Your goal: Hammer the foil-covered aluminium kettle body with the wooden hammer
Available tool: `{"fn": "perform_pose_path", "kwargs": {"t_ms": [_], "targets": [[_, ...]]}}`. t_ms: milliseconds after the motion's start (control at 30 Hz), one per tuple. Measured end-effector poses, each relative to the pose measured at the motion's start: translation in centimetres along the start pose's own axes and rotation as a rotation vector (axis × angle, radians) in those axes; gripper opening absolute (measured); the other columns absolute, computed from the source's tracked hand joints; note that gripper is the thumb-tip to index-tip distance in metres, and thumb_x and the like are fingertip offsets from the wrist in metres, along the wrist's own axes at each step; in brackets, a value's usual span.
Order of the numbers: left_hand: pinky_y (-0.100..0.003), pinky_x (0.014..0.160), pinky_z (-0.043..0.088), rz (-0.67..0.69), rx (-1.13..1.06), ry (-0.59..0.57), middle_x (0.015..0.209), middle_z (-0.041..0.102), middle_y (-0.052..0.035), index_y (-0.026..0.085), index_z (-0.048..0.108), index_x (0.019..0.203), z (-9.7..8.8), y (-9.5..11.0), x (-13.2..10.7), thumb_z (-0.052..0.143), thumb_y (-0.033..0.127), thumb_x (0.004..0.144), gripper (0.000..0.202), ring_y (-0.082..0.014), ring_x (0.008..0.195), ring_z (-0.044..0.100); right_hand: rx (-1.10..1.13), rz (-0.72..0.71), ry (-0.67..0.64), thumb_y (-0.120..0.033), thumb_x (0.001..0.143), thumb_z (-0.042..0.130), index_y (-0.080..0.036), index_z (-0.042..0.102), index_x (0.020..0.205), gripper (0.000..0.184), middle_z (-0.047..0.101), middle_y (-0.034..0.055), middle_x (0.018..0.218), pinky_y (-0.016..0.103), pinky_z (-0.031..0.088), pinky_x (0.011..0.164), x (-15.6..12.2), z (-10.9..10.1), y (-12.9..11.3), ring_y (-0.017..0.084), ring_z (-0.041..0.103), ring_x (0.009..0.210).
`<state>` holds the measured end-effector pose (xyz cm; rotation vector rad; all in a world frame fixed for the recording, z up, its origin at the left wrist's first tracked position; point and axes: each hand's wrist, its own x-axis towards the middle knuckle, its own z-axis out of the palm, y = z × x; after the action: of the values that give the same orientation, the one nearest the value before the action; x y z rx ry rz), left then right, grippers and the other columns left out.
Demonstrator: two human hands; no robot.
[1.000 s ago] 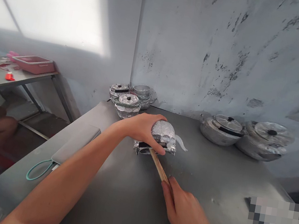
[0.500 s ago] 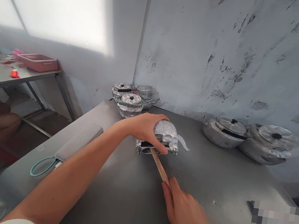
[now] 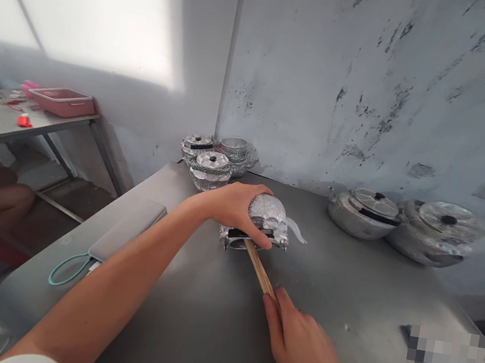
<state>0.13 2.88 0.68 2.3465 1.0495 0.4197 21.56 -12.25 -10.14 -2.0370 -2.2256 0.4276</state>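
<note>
A small embossed silver pot [image 3: 270, 218] lies on its side near the middle of a grey metal table [image 3: 210, 318]. My left hand [image 3: 233, 206] is closed over its top, thumb pressed along its black rim. A thin wooden stick [image 3: 258, 268] runs from the pot's mouth down to my right hand [image 3: 297, 339], which is closed on the stick's near end and rests low on the table. A pointed spout or scrap of foil sticks out to the right of the pot.
Three small lidded silver pots [image 3: 211, 167] cluster at the table's far left corner. Two larger lidded pots [image 3: 363, 211] lean by the stained wall at right. A grey pouch with a teal cord [image 3: 126, 233] lies at left. Another table with a pink tray [image 3: 63, 101] stands further left.
Over the last second the view shifted slightly to the left. Both hands, the pot and the stick stay in nearly the same pose.
</note>
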Motion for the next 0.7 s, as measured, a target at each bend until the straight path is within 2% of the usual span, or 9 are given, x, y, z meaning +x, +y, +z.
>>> {"fn": "perform_pose_path", "kwargs": {"t_ms": [233,433,700], "targets": [[-0.035,0.089,0.049,0.001,-0.010,-0.002,0.138,0.059,-0.0063,0.029,0.047,0.142,-0.08,-0.02,-0.11,0.078,0.075,0.055,0.104,-0.0334,0.122,0.058,-0.013,-0.020,0.057,-0.037,0.107,0.029,-0.025,0.048,0.091,0.028,0.070,0.0019,0.061,0.030,0.018,0.049,0.11,0.05,-0.23,0.029,0.071,0.056],[-0.036,0.090,0.049,-0.006,-0.022,-0.009,0.141,0.058,-0.0065,0.029,0.045,0.145,-0.07,-0.09,-0.04,0.079,0.073,0.055,0.106,-0.0340,0.123,0.057,0.071,-0.044,0.119,-0.042,0.106,0.029,-0.026,0.045,0.087,0.030,0.065,-0.0022,0.058,0.029,0.021,0.049,0.05,-0.20,0.28,0.026,0.069,0.053],[-0.036,0.091,0.049,-0.003,-0.011,-0.011,0.141,0.057,-0.0066,0.028,0.044,0.145,-0.07,-0.17,-0.02,0.078,0.074,0.056,0.106,-0.0340,0.124,0.057,-0.004,-0.023,0.058,-0.037,0.107,0.030,-0.025,0.051,0.091,0.029,0.073,0.0015,0.065,0.030,0.019,0.049,0.01,0.20,0.09,0.029,0.073,0.060]]}}
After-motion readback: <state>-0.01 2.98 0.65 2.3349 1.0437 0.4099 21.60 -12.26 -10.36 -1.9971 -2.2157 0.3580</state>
